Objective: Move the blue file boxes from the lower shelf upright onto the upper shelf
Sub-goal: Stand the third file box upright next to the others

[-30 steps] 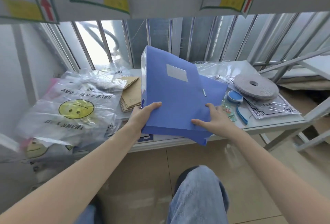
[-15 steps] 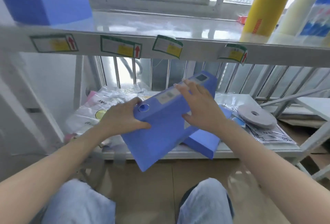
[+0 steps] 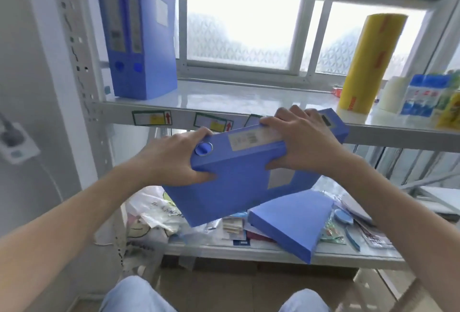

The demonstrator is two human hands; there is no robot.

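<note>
Hands (image 3: 174, 159) on box (image 3: 239, 182) before shelf (image 3: 249, 112)

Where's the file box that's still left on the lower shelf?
In the head view, the remaining file box lies flat right of centre on the lower shelf, under the box held in both hands, beside the blue tape measure.

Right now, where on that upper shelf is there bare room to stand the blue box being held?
The upper shelf is bare between the two upright file boxes at its left end and the yellow roll. Right of the roll it is crowded with bottles. The lower shelf is cluttered nearly throughout.
</note>
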